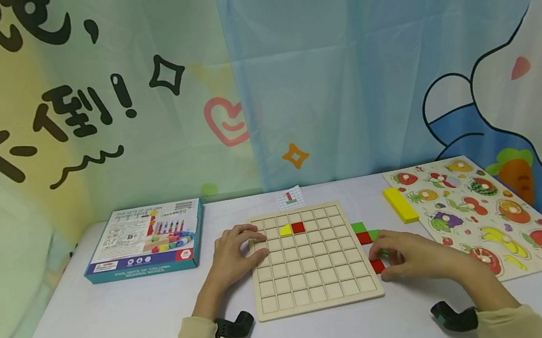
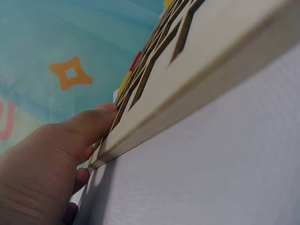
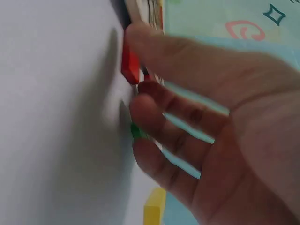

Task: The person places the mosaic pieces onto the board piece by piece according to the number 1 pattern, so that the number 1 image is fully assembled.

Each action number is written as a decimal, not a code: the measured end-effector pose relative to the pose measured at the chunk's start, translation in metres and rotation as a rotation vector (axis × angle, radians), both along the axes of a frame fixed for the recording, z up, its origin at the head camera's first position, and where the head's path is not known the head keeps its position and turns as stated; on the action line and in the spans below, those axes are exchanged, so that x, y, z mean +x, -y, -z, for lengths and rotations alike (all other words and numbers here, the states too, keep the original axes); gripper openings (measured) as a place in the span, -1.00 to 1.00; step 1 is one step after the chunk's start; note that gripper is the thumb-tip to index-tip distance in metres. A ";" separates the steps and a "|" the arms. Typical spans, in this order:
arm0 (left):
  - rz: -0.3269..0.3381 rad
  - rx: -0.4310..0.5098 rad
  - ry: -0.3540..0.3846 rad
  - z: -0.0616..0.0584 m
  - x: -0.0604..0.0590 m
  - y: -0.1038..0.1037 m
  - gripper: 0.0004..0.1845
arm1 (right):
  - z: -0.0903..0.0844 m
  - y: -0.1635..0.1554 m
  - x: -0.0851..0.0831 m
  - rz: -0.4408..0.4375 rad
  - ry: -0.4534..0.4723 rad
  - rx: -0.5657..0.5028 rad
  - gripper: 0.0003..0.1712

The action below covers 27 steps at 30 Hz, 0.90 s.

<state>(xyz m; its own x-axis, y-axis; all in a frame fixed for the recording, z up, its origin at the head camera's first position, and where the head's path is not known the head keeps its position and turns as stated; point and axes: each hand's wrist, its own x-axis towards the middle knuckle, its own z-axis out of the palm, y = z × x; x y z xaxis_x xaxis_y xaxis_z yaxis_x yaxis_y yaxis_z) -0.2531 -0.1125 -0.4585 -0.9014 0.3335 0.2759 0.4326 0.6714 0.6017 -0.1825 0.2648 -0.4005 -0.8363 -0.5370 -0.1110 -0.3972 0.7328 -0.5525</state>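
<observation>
Grid board on table, two hands at its edges.
Left hand fingers flat on board's left edge, holding nothing; right hand fingers pinch a flat red square tile just right of board.

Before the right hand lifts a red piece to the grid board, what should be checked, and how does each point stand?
1. Grid board lies flat on the table: ok.
2. Left hand rests on the board's left edge: ok.
3. Right hand touches the red piece: ok.
4. Firm pinch on that piece: cannot tell, the right wrist view is blurred.
5. Free cells beside the red tile: ok.
</observation>
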 end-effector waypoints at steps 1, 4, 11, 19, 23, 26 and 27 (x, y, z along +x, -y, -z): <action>0.000 0.000 0.000 0.000 0.000 0.000 -0.72 | 0.000 0.001 0.000 -0.004 -0.007 0.009 -0.69; 0.001 -0.002 -0.003 -0.001 0.000 0.000 -0.73 | 0.000 0.004 0.001 0.000 -0.036 0.036 -0.68; 0.001 -0.002 -0.011 0.000 0.000 0.000 -0.74 | -0.002 0.006 0.002 0.009 -0.057 0.065 -0.68; -0.004 0.000 -0.011 0.000 0.000 0.000 -0.74 | -0.003 -0.004 0.000 0.055 -0.045 0.037 -0.68; -0.003 0.001 -0.008 0.001 0.000 0.000 -0.74 | -0.003 -0.005 0.000 0.065 -0.051 0.016 -0.68; -0.003 0.002 -0.008 0.001 0.000 0.000 -0.74 | -0.003 -0.001 0.000 0.075 -0.062 0.008 -0.67; -0.003 0.001 -0.009 0.001 0.000 0.000 -0.74 | -0.003 0.000 0.000 0.079 -0.070 0.008 -0.67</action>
<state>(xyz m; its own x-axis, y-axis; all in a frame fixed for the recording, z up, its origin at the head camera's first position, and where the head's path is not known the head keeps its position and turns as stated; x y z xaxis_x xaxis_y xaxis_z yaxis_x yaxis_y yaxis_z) -0.2532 -0.1123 -0.4595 -0.8998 0.3308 0.2845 0.4363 0.6717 0.5988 -0.1822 0.2645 -0.3972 -0.8819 -0.4682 -0.0547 -0.3754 0.7678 -0.5193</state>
